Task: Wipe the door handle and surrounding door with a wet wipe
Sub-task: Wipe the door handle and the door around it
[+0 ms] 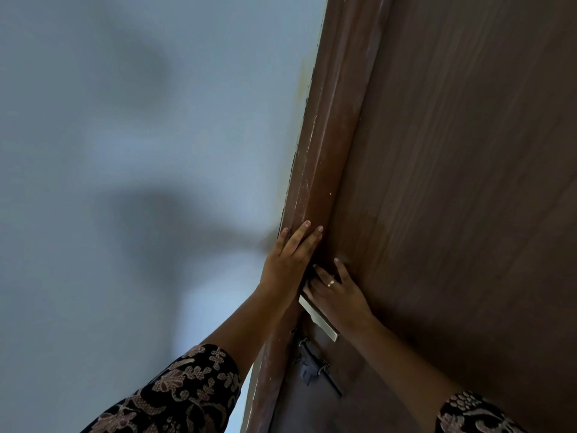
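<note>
Our left hand (288, 260) lies flat on the door frame (327, 151); our right hand (338, 300) spreads straight-fingered over the door handle (321, 320), wipe unseen. Depressing that lever could swing the door (468, 182), pinching the left hand.

My left sleeve (175, 392) and right sleeve (474, 414) were black with a pale beige flower-and-leaf pattern, both ending well short of the wrists. A thin pale ring (331, 283) circled a finger of my right hand (342, 300); the nails (307, 223) on my left hand (287, 260) were pale pink.
</note>
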A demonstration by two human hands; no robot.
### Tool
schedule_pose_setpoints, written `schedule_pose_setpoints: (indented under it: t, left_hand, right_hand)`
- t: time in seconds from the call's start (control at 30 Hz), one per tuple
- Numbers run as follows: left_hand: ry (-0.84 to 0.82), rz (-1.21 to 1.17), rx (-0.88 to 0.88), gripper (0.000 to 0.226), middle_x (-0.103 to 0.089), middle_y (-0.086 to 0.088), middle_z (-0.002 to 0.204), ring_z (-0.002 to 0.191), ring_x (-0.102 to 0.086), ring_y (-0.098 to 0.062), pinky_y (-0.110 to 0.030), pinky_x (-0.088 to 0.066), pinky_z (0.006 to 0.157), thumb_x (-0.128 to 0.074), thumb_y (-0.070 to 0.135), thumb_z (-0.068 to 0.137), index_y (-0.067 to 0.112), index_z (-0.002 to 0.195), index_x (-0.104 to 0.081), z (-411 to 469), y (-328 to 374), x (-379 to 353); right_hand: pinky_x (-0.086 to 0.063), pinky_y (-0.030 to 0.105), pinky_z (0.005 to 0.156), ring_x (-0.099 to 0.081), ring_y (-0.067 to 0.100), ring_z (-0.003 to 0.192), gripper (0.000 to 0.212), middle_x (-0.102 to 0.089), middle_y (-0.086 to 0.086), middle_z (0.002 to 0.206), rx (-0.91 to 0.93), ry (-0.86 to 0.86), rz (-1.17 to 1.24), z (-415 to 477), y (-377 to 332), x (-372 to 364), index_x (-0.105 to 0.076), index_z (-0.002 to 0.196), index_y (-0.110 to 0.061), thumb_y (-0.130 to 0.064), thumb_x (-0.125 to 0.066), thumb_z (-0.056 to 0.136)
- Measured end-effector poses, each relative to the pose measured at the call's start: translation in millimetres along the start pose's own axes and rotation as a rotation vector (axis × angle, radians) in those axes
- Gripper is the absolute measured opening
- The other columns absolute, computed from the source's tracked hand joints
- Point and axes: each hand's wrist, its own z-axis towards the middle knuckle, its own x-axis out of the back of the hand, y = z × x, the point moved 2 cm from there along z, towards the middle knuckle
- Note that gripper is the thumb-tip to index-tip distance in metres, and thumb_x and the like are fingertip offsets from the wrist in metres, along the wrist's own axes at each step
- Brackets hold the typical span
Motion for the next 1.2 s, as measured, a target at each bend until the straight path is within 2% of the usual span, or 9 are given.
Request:
schedule_pose_setpoints:
  t: [0.23,0.33,0.43,0.57,0.63,0.87,1.0,1.13,1.2]
  left_hand:
    - [-0.009,0.024,-0.007,0.076,0.016,0.002,0.161,0.147,0.014,-0.026,-0.044,-0.003,0.121,-0.042,0.014,0.1,0.016,0.152,0.014,-0.2,-2.4,-2.5]
    - [-0.018,0.027,-0.009,0.08,0.017,0.002,0.161,0.147,0.015,-0.026,-0.044,-0.003,0.121,-0.046,0.015,0.099,0.016,0.151,0.015,-0.6,-3.8,-3.9]
    - [-0.023,0.024,-0.008,0.079,0.016,0.001,0.161,0.147,0.015,-0.026,-0.045,-0.002,0.121,-0.044,0.016,0.1,0.016,0.151,0.017,0.5,-3.1,-4.4]
    - [-0.024,0.02,-0.006,0.078,0.013,0.0,0.162,0.148,0.013,-0.027,-0.045,-0.002,0.121,-0.046,0.018,0.099,0.015,0.152,0.01,0.7,-2.3,-4.0]
    - [-0.025,0.026,-0.019,0.08,0.013,0.0,0.162,0.148,0.012,-0.027,-0.045,-0.003,0.12,-0.049,0.019,0.098,0.016,0.153,0.009,0.8,-3.5,-5.0]
    - [-0.037,0.036,-0.014,0.083,0.015,0.0,0.161,0.148,0.013,-0.026,-0.044,-0.003,0.122,-0.047,0.013,0.098,0.016,0.151,0.017,0.0,-4.6,-5.5]
    - [-0.062,0.042,-0.031,0.079,0.017,0.0,0.161,0.147,0.015,-0.026,-0.044,0.003,0.12,-0.044,0.018,0.099,0.016,0.151,0.016,0.2,-4.7,-2.9]
    - [-0.077,0.03,-0.024,0.074,0.018,0.0,0.161,0.147,0.017,-0.025,-0.043,0.008,0.118,-0.039,0.014,0.101,0.016,0.151,0.016,0.6,-3.8,-2.6]
    - [-0.06,0.061,-0.03,0.076,0.018,0.0,0.161,0.147,0.016,-0.026,-0.044,0.006,0.119,-0.04,0.013,0.101,0.015,0.151,0.016,-0.3,-4.3,-4.0]
  right_hand:
    - [-0.028,0.052,0.107,-0.061,0.012,0.106,0.019,-0.072,-0.012,0.077,-0.109,0.06,0.167,7.9,3.6,14.5,-0.071,0.093,-0.037,-0.032,-0.073,0.075]
    - [-0.021,0.049,0.104,-0.063,0.018,0.099,0.019,-0.071,-0.009,0.074,-0.15,0.148,0.174,0.9,11.5,14.2,-0.071,0.087,-0.031,-0.034,-0.077,0.069]
    - [-0.025,0.049,0.099,-0.064,0.021,0.099,0.026,-0.071,-0.003,0.081,-0.258,0.232,0.128,-4.1,27.7,18.1,-0.071,0.088,-0.022,-0.025,-0.081,0.064]
    - [-0.025,0.052,0.104,-0.054,0.02,0.122,0.056,-0.066,0.001,0.122,-0.27,0.099,0.09,-6.5,17.5,18.0,-0.064,0.12,-0.018,-0.034,-0.075,0.068]
    - [-0.029,0.051,0.108,-0.049,0.018,0.128,0.067,-0.058,0.002,0.133,-0.281,0.051,0.105,-9.1,6.3,13.1,-0.055,0.132,-0.014,-0.037,-0.073,0.071]
    - [-0.024,0.049,0.104,-0.054,0.024,0.12,0.047,-0.06,0.013,0.127,-0.23,0.095,0.04,-25.2,0.1,-5.9,-0.065,0.116,-0.007,-0.028,-0.071,0.074]
    - [-0.024,0.049,0.108,-0.047,0.025,0.129,0.047,-0.053,0.014,0.137,-0.177,0.009,0.006,-39.1,1.1,-4.9,-0.068,0.114,-0.009,-0.036,-0.069,0.076]
    - [-0.002,0.052,0.111,-0.017,0.032,0.143,0.06,-0.024,0.021,0.153,-0.146,-0.175,-0.096,-45.9,-7.4,-3.6,-0.045,0.136,-0.005,-0.041,-0.052,0.089]
    - [0.001,0.052,0.108,-0.016,0.031,0.143,0.059,-0.023,0.02,0.153,-0.128,-0.191,-0.089,-48.5,-6.4,0.3,-0.043,0.138,-0.004,-0.039,-0.051,0.09]
